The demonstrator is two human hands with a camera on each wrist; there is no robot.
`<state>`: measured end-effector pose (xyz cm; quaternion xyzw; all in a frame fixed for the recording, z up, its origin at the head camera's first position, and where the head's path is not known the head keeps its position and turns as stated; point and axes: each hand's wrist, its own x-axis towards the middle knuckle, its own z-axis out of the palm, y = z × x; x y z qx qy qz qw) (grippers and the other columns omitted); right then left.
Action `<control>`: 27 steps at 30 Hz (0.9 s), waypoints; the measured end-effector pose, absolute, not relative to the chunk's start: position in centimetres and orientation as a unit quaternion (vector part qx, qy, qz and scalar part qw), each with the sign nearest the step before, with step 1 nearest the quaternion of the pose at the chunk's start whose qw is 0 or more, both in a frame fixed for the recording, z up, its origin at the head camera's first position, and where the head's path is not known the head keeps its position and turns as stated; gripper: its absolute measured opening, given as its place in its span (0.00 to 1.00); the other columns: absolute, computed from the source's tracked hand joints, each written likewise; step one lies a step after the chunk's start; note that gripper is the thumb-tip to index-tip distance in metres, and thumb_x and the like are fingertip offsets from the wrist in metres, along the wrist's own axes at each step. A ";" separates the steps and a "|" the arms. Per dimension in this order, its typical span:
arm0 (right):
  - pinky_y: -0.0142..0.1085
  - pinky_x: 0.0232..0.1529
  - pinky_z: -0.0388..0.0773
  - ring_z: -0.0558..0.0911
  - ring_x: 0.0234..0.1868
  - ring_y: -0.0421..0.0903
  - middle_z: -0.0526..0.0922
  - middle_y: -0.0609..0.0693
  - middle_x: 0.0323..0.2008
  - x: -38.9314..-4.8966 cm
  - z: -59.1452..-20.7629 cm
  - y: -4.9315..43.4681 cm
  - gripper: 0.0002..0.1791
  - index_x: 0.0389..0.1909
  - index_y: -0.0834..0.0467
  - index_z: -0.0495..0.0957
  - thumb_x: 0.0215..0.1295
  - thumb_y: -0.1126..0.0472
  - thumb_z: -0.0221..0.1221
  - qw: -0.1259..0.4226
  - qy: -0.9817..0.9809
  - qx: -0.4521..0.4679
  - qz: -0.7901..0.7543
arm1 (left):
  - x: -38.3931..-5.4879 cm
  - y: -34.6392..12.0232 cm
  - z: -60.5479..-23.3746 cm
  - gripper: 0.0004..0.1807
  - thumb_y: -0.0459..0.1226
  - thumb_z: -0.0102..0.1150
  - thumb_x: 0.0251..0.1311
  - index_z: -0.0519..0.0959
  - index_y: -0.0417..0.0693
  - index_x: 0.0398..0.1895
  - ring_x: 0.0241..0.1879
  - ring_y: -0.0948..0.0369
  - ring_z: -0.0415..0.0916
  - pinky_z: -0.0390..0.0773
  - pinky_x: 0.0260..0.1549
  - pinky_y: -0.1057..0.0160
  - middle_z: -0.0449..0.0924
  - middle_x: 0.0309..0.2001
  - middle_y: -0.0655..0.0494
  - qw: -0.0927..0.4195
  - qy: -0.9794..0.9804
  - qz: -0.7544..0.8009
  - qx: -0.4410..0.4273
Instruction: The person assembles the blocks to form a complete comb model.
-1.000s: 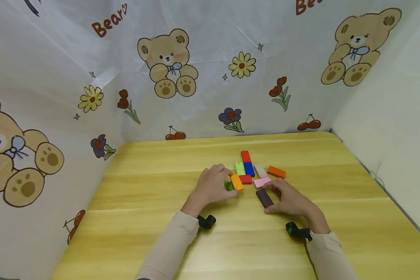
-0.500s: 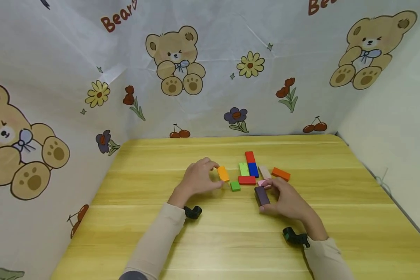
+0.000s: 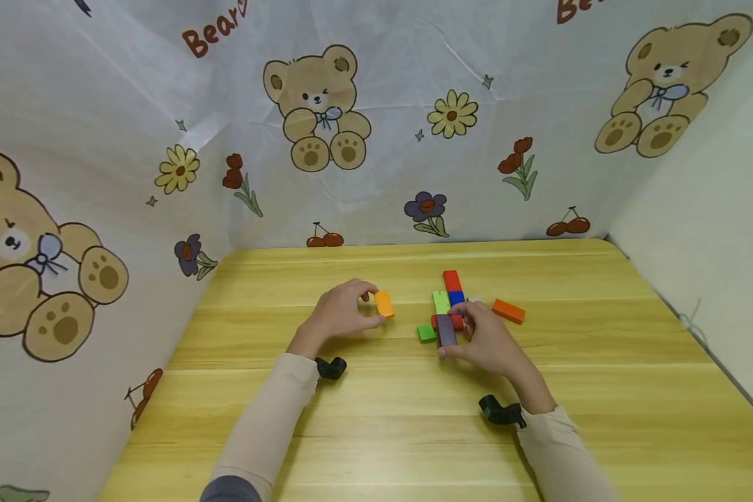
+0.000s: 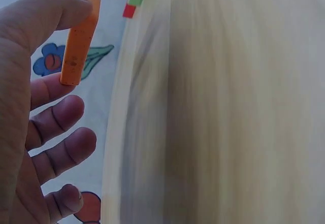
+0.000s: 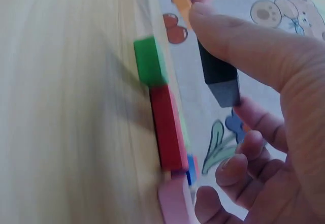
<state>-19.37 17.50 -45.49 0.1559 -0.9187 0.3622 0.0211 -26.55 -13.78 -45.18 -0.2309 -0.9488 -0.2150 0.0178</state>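
My left hand (image 3: 345,310) pinches an orange-yellow block (image 3: 384,304) by its two ends, thumb on one end and index finger on the other. In the left wrist view this block (image 4: 80,41) hangs off the table, other fingers loosely bent. My right hand (image 3: 486,339) pinches a dark purple block (image 3: 447,330) the same way, raised above the other blocks. From the head it overlaps the red block (image 3: 457,323) lying below. A small green block (image 3: 426,333) lies just left of it. The right wrist view shows the dark block (image 5: 219,76) apart from the green and red ones.
Behind lie a light green block (image 3: 440,301), a blue block (image 3: 456,298) and another red block (image 3: 452,280). An orange block (image 3: 508,311) is off to the right. A pink block (image 5: 175,198) shows in the right wrist view. A bear-print cloth (image 3: 376,202) hangs behind the table.
My left hand has carried the orange-yellow block leftward, away from the green one. My right hand has lifted the dark purple block and brought it left over the red block.
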 end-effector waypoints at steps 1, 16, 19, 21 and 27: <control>0.36 0.34 0.64 0.67 0.37 0.46 0.71 0.55 0.35 -19.6 -45.4 17.1 0.39 0.53 0.53 0.75 0.40 0.46 0.81 0.024 -0.920 0.153 0.359 | -26.8 -13.9 -45.1 0.32 0.63 0.66 0.52 0.78 0.64 0.59 0.41 0.63 0.76 0.77 0.37 0.60 0.79 0.48 0.63 0.015 -0.949 -0.218 -0.229; 0.35 0.34 0.68 0.72 0.32 0.44 0.71 0.53 0.33 -20.4 -45.1 9.5 0.38 0.55 0.52 0.76 0.41 0.50 0.82 -0.026 -0.894 0.138 0.426 | -29.7 -16.2 -45.7 0.34 0.62 0.69 0.51 0.78 0.62 0.61 0.49 0.62 0.77 0.78 0.50 0.55 0.81 0.50 0.64 -0.031 -0.944 -0.235 -0.229; 0.35 0.35 0.68 0.72 0.33 0.44 0.71 0.52 0.34 -20.6 -45.4 8.0 0.38 0.55 0.54 0.75 0.42 0.51 0.81 -0.022 -0.898 0.118 0.423 | -30.3 -16.4 -46.0 0.34 0.63 0.69 0.51 0.78 0.62 0.61 0.49 0.62 0.77 0.78 0.51 0.56 0.81 0.50 0.65 -0.031 -0.946 -0.229 -0.227; 0.35 0.35 0.68 0.72 0.34 0.44 0.71 0.52 0.34 -20.7 -45.5 7.1 0.39 0.56 0.56 0.75 0.43 0.51 0.81 -0.018 -0.903 0.108 0.415 | -30.7 -16.4 -46.1 0.34 0.62 0.69 0.51 0.78 0.62 0.61 0.49 0.62 0.77 0.78 0.52 0.56 0.81 0.50 0.65 -0.028 -0.946 -0.231 -0.226; 0.36 0.35 0.69 0.72 0.35 0.46 0.72 0.52 0.35 -20.7 -45.3 5.2 0.39 0.56 0.57 0.74 0.43 0.51 0.81 -0.012 -0.905 0.095 0.414 | -31.5 -16.3 -46.7 0.33 0.61 0.70 0.52 0.79 0.62 0.61 0.50 0.62 0.78 0.77 0.54 0.56 0.82 0.49 0.64 -0.036 -0.941 -0.252 -0.222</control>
